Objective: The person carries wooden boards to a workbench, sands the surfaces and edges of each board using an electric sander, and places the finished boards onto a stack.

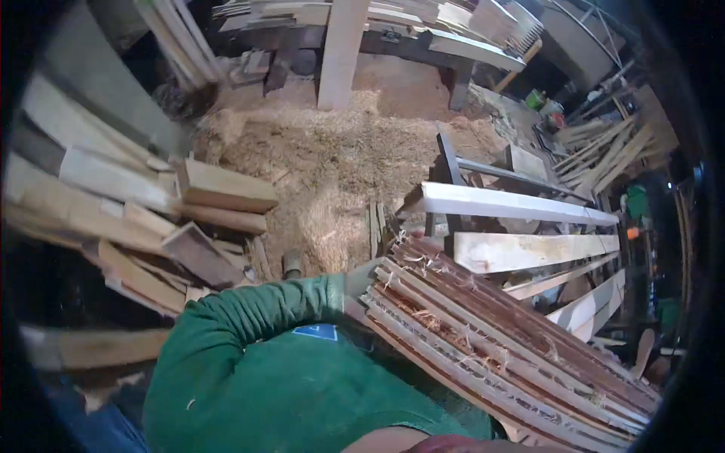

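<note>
Bundle of wood strips sits centre to lower right of frame, running up against the front of the green sweater. Long axis is diagonal: ragged near end just right of frame centre, far end toward the lower-right corner. Left hand is at the upper-left end, touching it, so the load lies right and down from that grip, nearly all of it to one side. Finger closure: can't tell, the strips hide the fingers; could be a clamp or just support from below. Right hand isn't visible, so no read on its grip or how near it is. Pale board lies just beyond the bundle's upper edge, right of frame, angled differently.
</note>
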Tool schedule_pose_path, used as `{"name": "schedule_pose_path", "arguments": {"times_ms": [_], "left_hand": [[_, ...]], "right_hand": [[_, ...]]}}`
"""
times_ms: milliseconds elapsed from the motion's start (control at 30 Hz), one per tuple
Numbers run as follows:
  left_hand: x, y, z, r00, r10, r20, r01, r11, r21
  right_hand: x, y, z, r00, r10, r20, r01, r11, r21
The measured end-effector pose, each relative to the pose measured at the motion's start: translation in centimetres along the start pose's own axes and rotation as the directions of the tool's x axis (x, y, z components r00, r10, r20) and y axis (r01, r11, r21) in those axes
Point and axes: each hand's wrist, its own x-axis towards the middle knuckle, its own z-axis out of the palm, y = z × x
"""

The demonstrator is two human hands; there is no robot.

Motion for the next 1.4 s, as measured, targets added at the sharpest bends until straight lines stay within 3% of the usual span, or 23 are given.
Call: {"name": "schedule_pose_path", "arguments": {"times_ms": [133, 167, 200, 233, 267, 300, 333, 433, 467, 500, 600, 700, 833, 1000, 1033, 1167, 1267, 1300, 1333, 1400], "left_hand": [[-2.3, 13.2, 1.0, 0.997, -0.064, -0.045, 0.073, 0.965, 0.253], [-2.2, 11.7, 2.3, 0.993, -0.109, -0.047, 0.118, 0.955, 0.273], [-2.2, 17.1, 2.5, 0.985, -0.172, -0.022, 0.174, 0.97, 0.167], [-0.9, 19.5, 2.3, 0.902, -0.365, 0.23, 0.423, 0.852, -0.309], [-1.1, 21.3, 2.4, 0.964, -0.212, 0.159, 0.204, 0.977, 0.064], [-1.5, 23.3, 2.9, 0.984, -0.04, 0.174, -0.043, 0.893, 0.448], [-1.4, 25.3, 2.9, 0.956, 0.111, 0.271, -0.28, 0.616, 0.736], [-1.3, 19.8, 2.7, 0.958, 0.061, 0.28, -0.268, 0.539, 0.798], [-0.2, 20.8, 1.8, 0.948, 0.042, 0.315, -0.293, 0.501, 0.814], [0.1, 21.8, 2.6, 0.977, -0.04, 0.208, -0.134, 0.64, 0.756], [1.3, 22.7, 1.6, 0.987, -0.04, 0.155, -0.066, 0.782, 0.62], [0.6, 25.1, 0.9, 0.986, -0.045, 0.159, -0.062, 0.79, 0.61], [3.5, 30.5, 0.4, 0.975, 0.037, 0.218, -0.178, 0.717, 0.674], [9.0, 40.8, -3.4, 0.886, 0.325, 0.329, -0.46, 0.545, 0.7], [9.3, 42.6, -4.4, 0.866, 0.385, 0.32, -0.491, 0.525, 0.695], [9.3, 51.9, -8.6, 0.882, 0.472, 0.005, -0.368, 0.681, 0.633], [11.0, 57.4, -7.3, 0.814, 0.553, -0.178, -0.312, 0.675, 0.668], [11.2, 59.9, -9.2, 0.804, 0.542, -0.245, -0.26, 0.69, 0.675], [12.0, 62.6, -10.6, 0.78, 0.554, -0.289, -0.25, 0.7, 0.669], [13.2, 67.5, -13.1, 0.707, 0.609, -0.36, -0.284, 0.711, 0.644]], "right_hand": [[-5.2, 2.2, 9.0, 0.996, -0.024, -0.085, 0.023, 1.0, -0.005], [-4.8, 2.5, 6.4, 0.994, -0.013, -0.111, 0.016, 1.0, 0.023], [-6.1, 3.3, 10.6, 0.992, -0.023, -0.126, 0.023, 1.0, -0.005], [-6.6, 3.2, 11.9, 0.989, -0.027, -0.143, 0.024, 1.0, -0.018], [-7.1, 3.4, 13.4, 0.986, -0.022, -0.166, 0.019, 1.0, -0.021], [-7.5, 3.7, 14.9, 0.982, -0.03, -0.188, 0.027, 0.999, -0.017], [-8.0, 3.8, 16.2, 0.978, -0.036, -0.205, 0.033, 0.999, -0.016], [-9.7, 1.6, 11.8, 0.971, -0.045, -0.236, 0.053, 0.998, 0.028], [-9.8, 1.5, 12.3, 0.969, -0.059, -0.241, 0.067, 0.997, 0.028], [-10.0, 1.3, 12.6, 0.965, -0.069, -0.251, 0.08, 0.996, 0.032], [-10.5, 1.2, 13.8, 0.959, -0.088, -0.269, 0.107, 0.993, 0.055], [-11.9, 1.5, 14.7, 0.951, -0.087, -0.297, 0.117, 0.989, 0.086], [-10.4, 1.8, 16.8, 0.941, -0.09, -0.325, 0.129, 0.987, 0.099], [-6.1, 5.0, 24.6, 0.949, -0.082, -0.305, 0.12, 0.987, 0.109], [-5.7, 6.0, 26.3, 0.955, -0.061, -0.289, 0.101, 0.987, 0.124], [-4.4, 12.6, 35.3, 0.98, 0.069, -0.188, -0.019, 0.966, 0.257], [-3.4, 20.1, 43.3, 0.974, 0.222, -0.049, -0.189, 0.909, 0.372], [-3.1, 22.6, 46.4, 0.957, 0.289, 0.025, -0.273, 0.87, 0.41], [-2.8, 23.7, 51.0, 0.884, 0.425, 0.193, -0.464, 0.756, 0.462], [-1.0, 30.1, 56.7, 0.847, 0.488, 0.209, -0.528, 0.733, 0.429]]}}
